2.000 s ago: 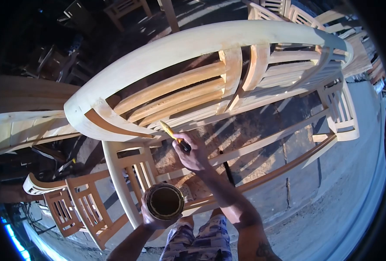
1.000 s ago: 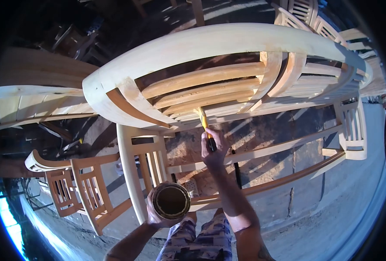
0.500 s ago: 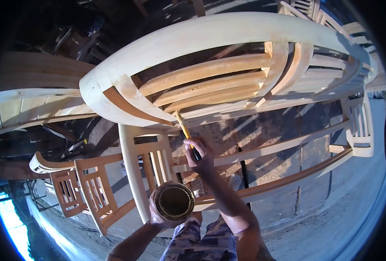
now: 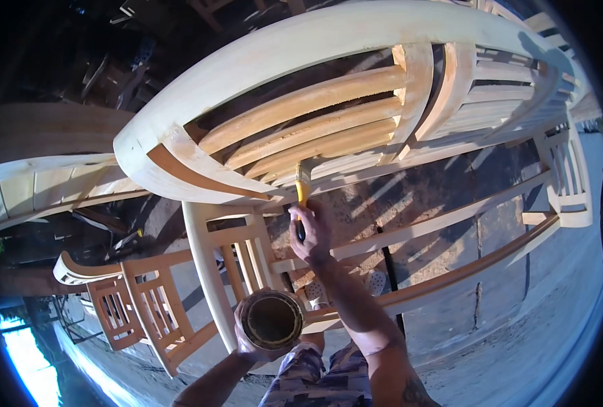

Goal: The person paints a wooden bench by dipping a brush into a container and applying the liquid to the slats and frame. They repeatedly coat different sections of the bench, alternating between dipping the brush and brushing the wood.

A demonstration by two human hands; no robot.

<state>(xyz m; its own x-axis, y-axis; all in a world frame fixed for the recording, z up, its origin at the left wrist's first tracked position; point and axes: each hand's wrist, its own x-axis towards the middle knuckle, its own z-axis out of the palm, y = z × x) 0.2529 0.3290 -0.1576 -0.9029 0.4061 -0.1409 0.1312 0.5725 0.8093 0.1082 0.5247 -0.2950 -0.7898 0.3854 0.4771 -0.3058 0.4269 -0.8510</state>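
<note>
In my right hand (image 4: 311, 234) is a paintbrush (image 4: 303, 184) with a yellow and black handle, the fingers closed round it. Its bristles lie at the lower slats of a curved wooden bench back (image 4: 315, 125). Close to my body, my left hand (image 4: 246, 332) is wrapped round the side of an open can (image 4: 272, 319) with a dark inside. The pale wooden bench has a broad curved top rail (image 4: 260, 64), a slatted armrest side (image 4: 206, 258) at the left and an open seat frame (image 4: 444, 273).
Another slatted wooden piece (image 4: 135, 305) stands at the lower left. Pale curved boards (image 4: 50, 186) reach in from the left edge. A second slatted armrest (image 4: 564, 178) closes the bench's right end. Below lies a paved floor (image 4: 444, 312) with strong shadows.
The brush has moved right along the lower slats and turned so its wide face shows. The view has tilted slightly. My left hand keeps hold of the can.
</note>
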